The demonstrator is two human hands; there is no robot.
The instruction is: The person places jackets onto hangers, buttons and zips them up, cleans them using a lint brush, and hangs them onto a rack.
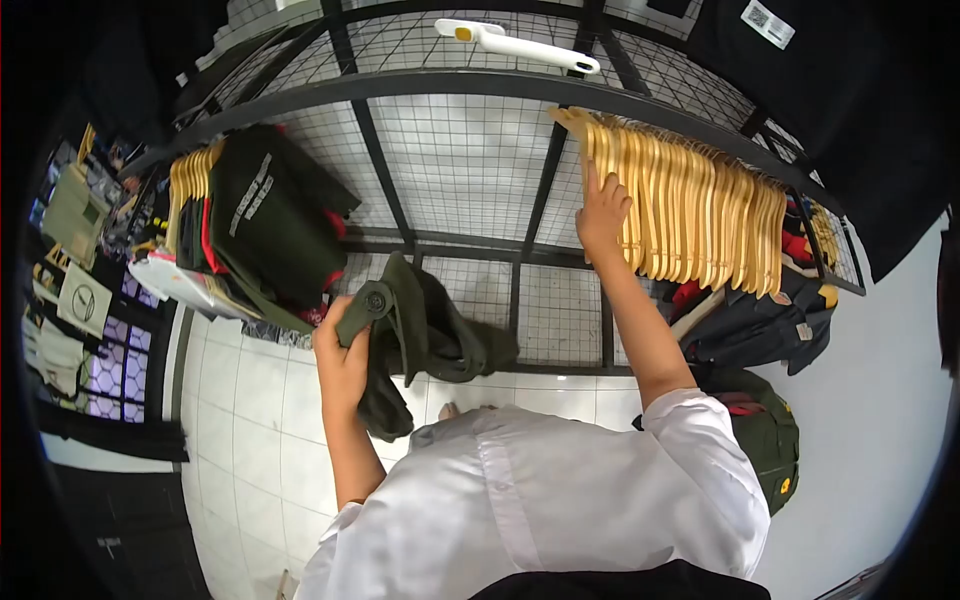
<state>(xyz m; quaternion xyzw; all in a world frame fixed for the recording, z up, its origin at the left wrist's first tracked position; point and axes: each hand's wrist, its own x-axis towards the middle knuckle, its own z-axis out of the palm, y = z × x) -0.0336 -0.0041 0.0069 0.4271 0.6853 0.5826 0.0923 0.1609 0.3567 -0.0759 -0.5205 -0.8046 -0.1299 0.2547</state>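
Observation:
My left hand (342,350) is closed around part of a dark green garment (440,325), which looks like a jacket. A round dark button shows close to my fingers, and the rest of the cloth hangs in loose folds in front of my body. Up and to the right, my right hand (604,212) is at the nearest end of a tight row of light wooden hangers (690,205). Its fingers are bent against the end hanger and seem to grip it, though the fingertips are partly hidden. The hangers hang bare from a black metal rack (450,85).
A white handheld device (520,48) lies on top of the rack. Dark green shirts (265,215) hang at the left. Dark jackets (760,325) hang below the hangers, and a green garment (768,440) is at the right. White tiles (250,400) cover the floor.

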